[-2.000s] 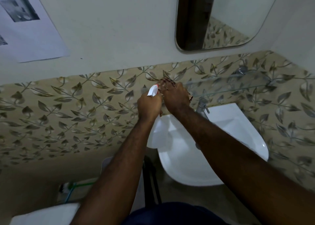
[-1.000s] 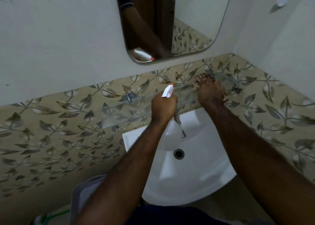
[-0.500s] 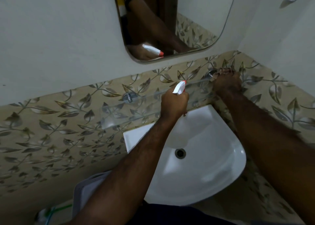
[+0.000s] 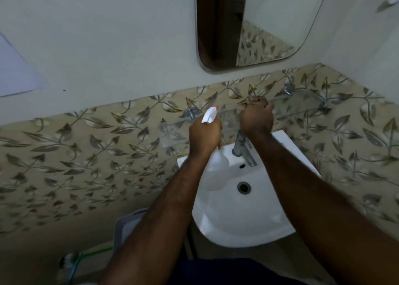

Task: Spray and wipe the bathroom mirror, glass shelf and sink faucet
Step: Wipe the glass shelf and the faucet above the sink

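Your right hand [image 4: 256,117] is bunched on the glass shelf [image 4: 302,111] near its middle, its grip closed, though whether it has a cloth you cannot tell; your left hand [image 4: 205,136] is clamped round the spray bottle [image 4: 209,116], nozzle at the shelf's left end. Press flat and draw long overlapping passes along the glass toward the brackets, easing near the edge. Keep the bottle clear of the faucet [image 4: 243,147] just below, over the sink [image 4: 237,226]

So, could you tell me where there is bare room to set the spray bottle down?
The glass shelf is bare to the right of the right hand. The sink basin is open in front of the drain. It is crowded around the faucet, between the left hand and the right.
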